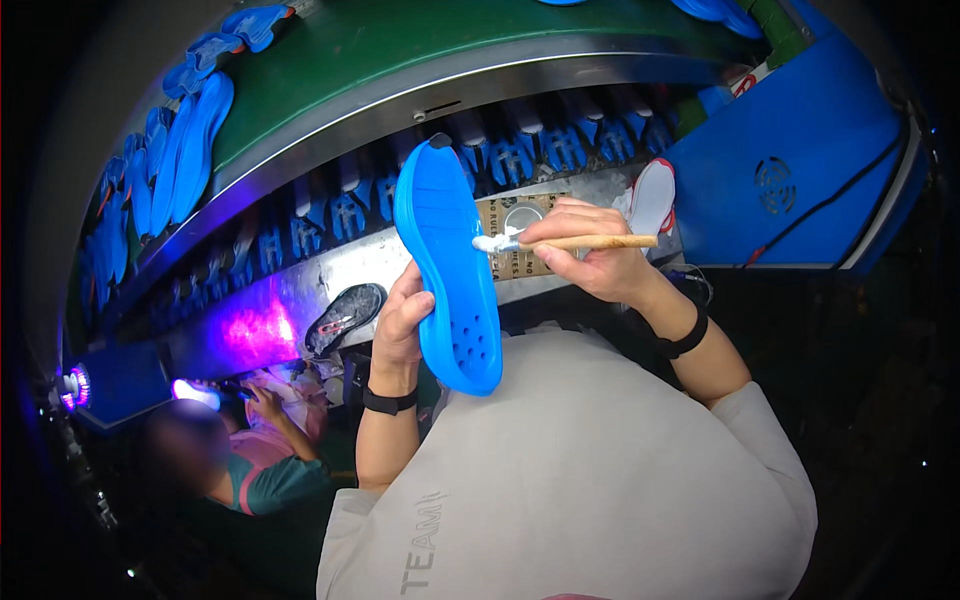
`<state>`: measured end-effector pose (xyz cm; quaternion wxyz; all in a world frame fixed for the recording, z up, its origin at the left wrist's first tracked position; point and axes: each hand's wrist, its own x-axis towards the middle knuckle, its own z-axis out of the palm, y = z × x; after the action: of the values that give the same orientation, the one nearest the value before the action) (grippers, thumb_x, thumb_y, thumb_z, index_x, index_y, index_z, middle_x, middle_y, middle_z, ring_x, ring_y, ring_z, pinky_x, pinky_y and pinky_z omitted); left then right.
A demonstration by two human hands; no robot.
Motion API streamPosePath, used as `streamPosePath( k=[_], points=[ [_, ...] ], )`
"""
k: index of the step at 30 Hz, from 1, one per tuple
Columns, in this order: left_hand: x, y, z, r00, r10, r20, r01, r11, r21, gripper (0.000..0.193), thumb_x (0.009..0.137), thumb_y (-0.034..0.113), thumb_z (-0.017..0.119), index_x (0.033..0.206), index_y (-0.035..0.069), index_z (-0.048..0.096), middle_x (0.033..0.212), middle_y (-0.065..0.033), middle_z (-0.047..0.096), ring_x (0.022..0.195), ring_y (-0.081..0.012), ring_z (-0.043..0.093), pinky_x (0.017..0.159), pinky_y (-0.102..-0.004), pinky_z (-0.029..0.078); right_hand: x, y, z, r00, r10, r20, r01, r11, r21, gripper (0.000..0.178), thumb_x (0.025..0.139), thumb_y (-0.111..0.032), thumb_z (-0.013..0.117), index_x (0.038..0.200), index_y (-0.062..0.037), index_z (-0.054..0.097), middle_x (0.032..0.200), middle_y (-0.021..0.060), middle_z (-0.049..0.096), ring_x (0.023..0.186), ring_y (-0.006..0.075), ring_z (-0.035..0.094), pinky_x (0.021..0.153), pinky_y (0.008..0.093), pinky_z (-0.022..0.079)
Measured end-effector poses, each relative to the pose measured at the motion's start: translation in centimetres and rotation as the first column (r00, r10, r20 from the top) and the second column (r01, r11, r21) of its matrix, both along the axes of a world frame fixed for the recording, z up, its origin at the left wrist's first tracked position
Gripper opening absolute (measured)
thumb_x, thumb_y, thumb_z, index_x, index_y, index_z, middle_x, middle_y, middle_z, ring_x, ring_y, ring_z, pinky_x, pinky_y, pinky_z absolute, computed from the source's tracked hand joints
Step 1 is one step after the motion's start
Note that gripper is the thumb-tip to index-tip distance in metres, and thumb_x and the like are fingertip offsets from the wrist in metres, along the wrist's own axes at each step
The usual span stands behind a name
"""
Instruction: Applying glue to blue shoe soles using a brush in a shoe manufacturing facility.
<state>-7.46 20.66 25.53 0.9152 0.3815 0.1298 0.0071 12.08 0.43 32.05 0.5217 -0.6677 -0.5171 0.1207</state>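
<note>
A blue shoe sole (455, 255) is held upright in my left hand (403, 318), its fingers gripping the left edge near the middle. Small holes show in the sole's lower end, and a dark patch marks its top tip. My right hand (592, 250) is closed round a wooden-handled brush (590, 242). White bristles at the brush's tip touch or nearly touch the sole's right edge. Behind the brush, a round container (523, 215) stands on a piece of printed brown cardboard (490, 222) on the metal bench.
A green conveyor belt (400, 35) carries more blue soles (203, 147). Below it is a rack of several blue parts (345, 215). A dark shoe sole (345, 318) and a white-and-red one (653, 197) lie on the bench. Another person (265, 465) works at lower left; a blue machine housing (790, 170) stands right.
</note>
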Motion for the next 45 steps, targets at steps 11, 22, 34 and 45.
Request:
streamPosePath(
  k=[11,22,34,45],
  points=[
    [0.7,-0.2,0.9,0.997,0.061,0.038,-0.063,0.995,0.076,0.081,0.088,0.033,0.07,0.152,-0.002,0.035,0.137,-0.017,0.058,0.122,-0.025,0.062,0.104,-0.039,0.051,-2.2,-2.2,2.2,0.997,0.069,-0.023,-0.068,0.998,0.008,0.012,0.081,-0.004,0.072,0.092,-0.0032,0.074,0.078,0.0076,0.07,0.068,0.0227,0.062,0.064,0.0351,0.051],
    [10.4,2.4,7.6,0.938,0.118,0.326,-0.172,0.975,0.141,0.066,0.099,0.029,0.056,0.153,-0.001,0.033,0.141,-0.0173,0.056,0.128,-0.029,0.058,0.109,-0.0426,0.047,-2.6,-6.3,3.2,0.904,-0.226,-0.364,0.346,0.885,0.31,0.02,0.095,-0.007,0.059,0.108,0.0048,0.068,0.086,0.0105,0.069,0.075,0.015,0.06,0.071,0.027,0.047],
    [13.0,21.8,9.9,0.596,0.48,0.644,-0.445,-0.469,0.763,0.04,0.094,0.023,0.067,0.121,-0.007,0.068,0.107,-0.0225,0.074,0.099,-0.0313,0.073,0.085,-0.0384,0.06,-3.0,-9.5,-0.5,0.755,-0.435,-0.491,0.562,0.815,0.142,0.022,0.099,-0.011,0.056,0.111,0.0044,0.066,0.092,0.0072,0.066,0.079,0.008,0.055,0.073,0.0223,0.043],
    [-0.8,33.7,3.7,0.327,0.94,0.101,-0.43,0.053,0.901,0.048,0.089,0.009,0.074,0.129,-0.012,0.058,0.086,-0.0106,0.067,0.063,-0.0137,0.062,0.049,-0.026,0.044,-1.9,-6.8,-4.6,0.766,-0.452,-0.458,0.432,0.889,-0.155,0.017,0.099,-0.007,0.06,0.112,0.0023,0.068,0.093,0.0055,0.068,0.088,0.0108,0.064,0.081,0.0263,0.05]
  ],
)
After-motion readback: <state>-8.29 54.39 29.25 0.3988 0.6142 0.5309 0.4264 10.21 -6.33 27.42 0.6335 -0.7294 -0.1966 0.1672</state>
